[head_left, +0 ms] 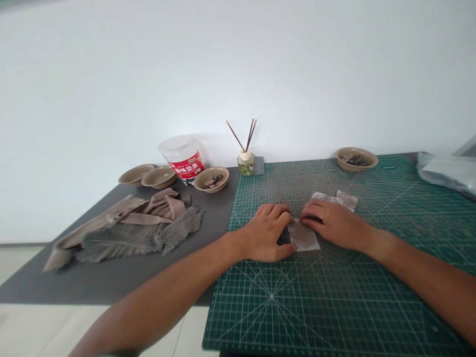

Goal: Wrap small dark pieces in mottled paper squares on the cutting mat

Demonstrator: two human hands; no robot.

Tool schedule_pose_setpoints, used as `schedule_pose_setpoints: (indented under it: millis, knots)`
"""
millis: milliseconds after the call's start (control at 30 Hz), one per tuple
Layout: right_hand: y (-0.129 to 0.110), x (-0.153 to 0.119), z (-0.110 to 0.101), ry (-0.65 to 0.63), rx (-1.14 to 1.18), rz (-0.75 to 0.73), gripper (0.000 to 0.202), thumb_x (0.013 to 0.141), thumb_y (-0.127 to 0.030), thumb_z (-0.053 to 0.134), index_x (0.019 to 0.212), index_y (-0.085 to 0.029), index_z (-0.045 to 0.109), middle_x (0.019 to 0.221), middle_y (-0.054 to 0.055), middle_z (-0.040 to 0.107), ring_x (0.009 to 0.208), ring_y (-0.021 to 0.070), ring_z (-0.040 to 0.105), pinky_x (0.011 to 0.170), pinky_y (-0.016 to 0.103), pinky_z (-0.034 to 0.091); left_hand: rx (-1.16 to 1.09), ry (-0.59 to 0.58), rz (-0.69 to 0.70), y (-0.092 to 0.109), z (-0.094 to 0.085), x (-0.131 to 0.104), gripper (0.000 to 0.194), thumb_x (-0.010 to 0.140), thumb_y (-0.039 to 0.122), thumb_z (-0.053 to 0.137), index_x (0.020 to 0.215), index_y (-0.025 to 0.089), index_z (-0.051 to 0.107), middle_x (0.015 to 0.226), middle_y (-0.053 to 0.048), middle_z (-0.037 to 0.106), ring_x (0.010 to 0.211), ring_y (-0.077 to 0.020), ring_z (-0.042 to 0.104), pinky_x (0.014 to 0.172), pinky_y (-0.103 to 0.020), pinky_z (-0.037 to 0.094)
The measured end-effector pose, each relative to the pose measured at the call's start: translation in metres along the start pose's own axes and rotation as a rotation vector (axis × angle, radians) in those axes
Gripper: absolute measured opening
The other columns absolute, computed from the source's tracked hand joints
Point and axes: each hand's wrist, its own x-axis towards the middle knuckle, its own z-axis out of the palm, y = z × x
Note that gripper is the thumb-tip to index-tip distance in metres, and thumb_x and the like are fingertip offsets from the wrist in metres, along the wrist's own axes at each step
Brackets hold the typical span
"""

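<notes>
A small whitish, partly see-through sheet [305, 237] lies flat on the green cutting mat [297, 307]. My left hand [268, 233] rests at its left edge, thumb and fingers apart, with the thumb on the lower left corner. At the sheet's top edge, my right hand [330, 222] has its thumb and fingertips close together; what lies between them is too small to make out. Behind my right hand is a crumpled whitish piece [347, 200], partly hidden by the hand.
On the grey table [122, 282] lie brown and grey cloths [130, 238]. Bowls [159, 177], a clear tub [186, 161] and a reed diffuser [246, 162] stand near the wall. A bowl of dark pieces [357, 159] and a plastic bag [448, 171] are at right.
</notes>
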Motion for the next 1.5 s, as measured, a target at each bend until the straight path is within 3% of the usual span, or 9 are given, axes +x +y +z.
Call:
schedule_pose_setpoints:
  millis: [200,333,500,700,867,1033,1167,1367,1500]
  knots:
    - [-0.008,-0.002,-0.003,-0.138,0.057,-0.099,0.016,0.101,-0.024,0.056,0.094,-0.022,0.07,0.101,0.004,0.07,0.092,0.0221,0.067,0.083,0.039,0.05,-0.025,-0.005,-0.009,-0.001,-0.001,0.001,0.059,0.084,0.056,0.069,0.126,0.018,0.055,0.142,-0.015,0.05,0.13,-0.0363,0.045,0.115,-0.056,0.035]
    - [-0.007,0.002,-0.006,-0.059,-0.008,-0.012,0.016,0.101,-0.024,0.054,0.095,-0.02,0.069,0.1,0.007,0.069,0.093,0.0243,0.066,0.085,0.042,0.049,-0.025,0.007,-0.012,-0.002,0.0,0.001,0.059,0.083,0.054,0.07,0.127,0.018,0.055,0.142,-0.015,0.05,0.13,-0.037,0.045,0.114,-0.057,0.035]
    - [-0.004,0.004,-0.01,-0.147,0.128,-0.074,0.012,0.098,-0.021,0.059,0.092,-0.021,0.069,0.098,0.004,0.069,0.092,0.0213,0.066,0.084,0.038,0.05,-0.035,-0.001,-0.01,-0.001,-0.001,0.001,0.06,0.084,0.056,0.068,0.128,0.017,0.055,0.141,-0.015,0.051,0.13,-0.0367,0.045,0.114,-0.057,0.035]
    - [-0.002,0.005,-0.012,-0.079,0.033,-0.014,0.013,0.098,-0.022,0.057,0.094,-0.021,0.07,0.098,0.006,0.069,0.091,0.0238,0.066,0.084,0.041,0.049,-0.036,0.004,-0.021,-0.001,-0.001,0.001,0.059,0.083,0.056,0.069,0.127,0.018,0.054,0.142,-0.015,0.05,0.129,-0.0366,0.046,0.114,-0.057,0.036]
    - [-0.009,0.004,-0.013,-0.223,0.153,-0.156,0.013,0.096,-0.021,0.06,0.09,-0.023,0.07,0.097,0.003,0.07,0.089,0.0206,0.066,0.081,0.036,0.05,-0.048,0.007,-0.018,-0.001,0.0,0.002,0.057,0.082,0.056,0.07,0.123,0.019,0.055,0.141,-0.014,0.051,0.128,-0.0363,0.047,0.113,-0.057,0.037]
    - [-0.008,0.008,-0.012,-0.114,0.07,-0.049,0.014,0.097,-0.02,0.057,0.093,-0.022,0.071,0.099,0.005,0.069,0.093,0.0234,0.066,0.085,0.04,0.049,-0.046,0.005,-0.019,0.0,-0.001,0.002,0.059,0.082,0.055,0.07,0.126,0.018,0.054,0.141,-0.015,0.05,0.13,-0.0361,0.045,0.115,-0.056,0.035]
    - [-0.008,0.007,-0.016,-0.266,0.171,-0.121,0.012,0.095,-0.021,0.061,0.088,-0.023,0.071,0.094,0.002,0.069,0.089,0.0208,0.067,0.082,0.037,0.05,-0.042,-0.003,-0.021,0.0,-0.001,0.002,0.06,0.083,0.056,0.07,0.126,0.017,0.054,0.141,-0.015,0.05,0.129,-0.0361,0.046,0.114,-0.056,0.036]
    - [-0.009,0.007,-0.014,-0.104,0.037,-0.022,0.016,0.098,-0.021,0.056,0.092,-0.02,0.071,0.098,0.007,0.069,0.091,0.024,0.066,0.084,0.041,0.049,-0.033,0.015,-0.007,0.0,0.0,0.002,0.057,0.084,0.055,0.069,0.126,0.018,0.054,0.14,-0.014,0.051,0.129,-0.036,0.046,0.115,-0.056,0.034]
    - [-0.012,0.004,-0.014,-0.274,0.181,-0.11,0.011,0.094,-0.019,0.063,0.089,-0.023,0.072,0.093,0.002,0.07,0.085,0.0194,0.067,0.08,0.034,0.049,-0.036,0.002,-0.012,0.0,0.0,0.003,0.06,0.083,0.055,0.069,0.126,0.017,0.054,0.14,-0.015,0.051,0.129,-0.0363,0.046,0.114,-0.056,0.035]
